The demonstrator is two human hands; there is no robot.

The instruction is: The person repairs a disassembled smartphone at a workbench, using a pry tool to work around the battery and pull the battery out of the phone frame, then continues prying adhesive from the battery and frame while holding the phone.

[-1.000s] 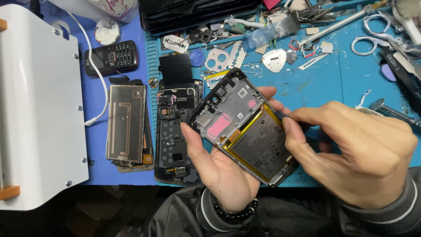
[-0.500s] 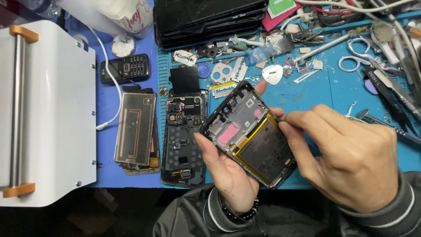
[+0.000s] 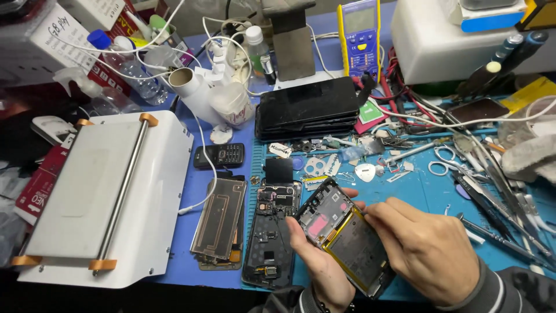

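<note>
My left hand (image 3: 317, 268) holds an opened phone (image 3: 346, 236) from below, tilted over the blue mat (image 3: 428, 194). The phone shows a black battery with a yellow edge and a pink patch near its top. My right hand (image 3: 425, 249) rests on the phone's right side, fingertips pinched at its upper edge near the battery; whether they hold a small tool is hidden. Another opened phone frame (image 3: 269, 235) lies flat on the mat just left of my left hand.
A back cover with a coil (image 3: 220, 223) lies left of the frame. A white machine with a steel rod (image 3: 104, 200) fills the left. A small keypad phone (image 3: 219, 155), stacked black phones (image 3: 307, 110), a yellow multimeter (image 3: 359, 35), scissors (image 3: 445, 161) and tweezers (image 3: 492, 191) crowd the bench.
The view has tilted up and back, showing more of the bench behind. Both hands stay on the opened phone, now lower in the frame.
</note>
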